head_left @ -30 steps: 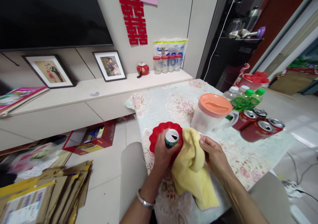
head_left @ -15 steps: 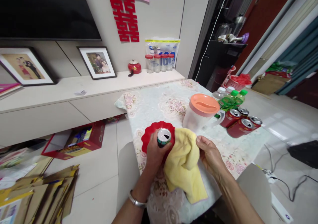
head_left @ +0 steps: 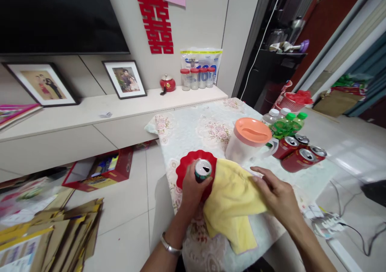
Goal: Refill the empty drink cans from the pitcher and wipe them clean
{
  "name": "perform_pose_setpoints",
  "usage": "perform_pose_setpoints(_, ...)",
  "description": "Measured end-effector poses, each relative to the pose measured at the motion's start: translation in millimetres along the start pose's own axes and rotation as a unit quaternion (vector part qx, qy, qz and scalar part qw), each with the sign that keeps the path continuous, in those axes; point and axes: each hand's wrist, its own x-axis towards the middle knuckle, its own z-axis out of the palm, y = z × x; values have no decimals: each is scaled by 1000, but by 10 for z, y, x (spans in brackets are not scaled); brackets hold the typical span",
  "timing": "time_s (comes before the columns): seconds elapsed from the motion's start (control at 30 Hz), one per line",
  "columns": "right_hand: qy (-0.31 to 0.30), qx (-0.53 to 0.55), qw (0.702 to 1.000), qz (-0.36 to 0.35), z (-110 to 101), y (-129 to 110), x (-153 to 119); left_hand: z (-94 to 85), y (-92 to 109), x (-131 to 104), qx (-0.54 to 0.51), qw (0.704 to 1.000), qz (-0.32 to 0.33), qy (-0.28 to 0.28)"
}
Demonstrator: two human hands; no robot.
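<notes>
My left hand (head_left: 193,187) is wrapped round an upright drink can (head_left: 203,168) with a silver top, its tab hole open. The can stands over a red scalloped dish (head_left: 183,165); the hand hides the can's base. A yellow cloth (head_left: 232,191) lies just right of the can, spread rightwards over the near part of the table and overlapping the dish's edge. At the cloth's right end is my right hand (head_left: 277,191), index finger and thumb apart, the thumb touching the cloth or close over it. Its lower fingers are partly hidden.
Beyond the cloth stands a jug (head_left: 245,143) with an orange lid. To its right are several red cans (head_left: 298,159) and bottles (head_left: 286,123) on the floral tablecloth (head_left: 193,127). A white cabinet (head_left: 126,115) runs behind; flattened cardboard (head_left: 72,231) lies on the floor at left.
My right hand has moved right and its pinch has loosened. The yellow cloth, bunched before, is now drawn out flatter to the right. My left hand keeps its hold on the can.
</notes>
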Motion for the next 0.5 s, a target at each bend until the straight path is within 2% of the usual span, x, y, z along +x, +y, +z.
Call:
perform_pose_setpoints(0.07,-26,69,996,53,6,-32,2,2,0,-4,-8,1000,0,-3)
perform_pose_setpoints(0.13,-81,174,974,122,72,-67,4,5,4,-7,-9,1000,0,-2)
perform_pose_setpoints(0.2,-124,212,959,139,195,-92,-1,10,13,-7,-6,1000,-2,0)
perform_pose_setpoints(0.27,-145,168,971,86,360,-103,-17,14,27,-8,-4,1000,-7,0)
perform_pose_setpoints(0.37,-138,28,987,-73,632,-104,-40,16,50,-16,-8,1000,-8,3)
perform_pose_setpoints(0.5,-124,-80,949,-278,937,-138,3,12,58,-45,-12,1000,8,4)
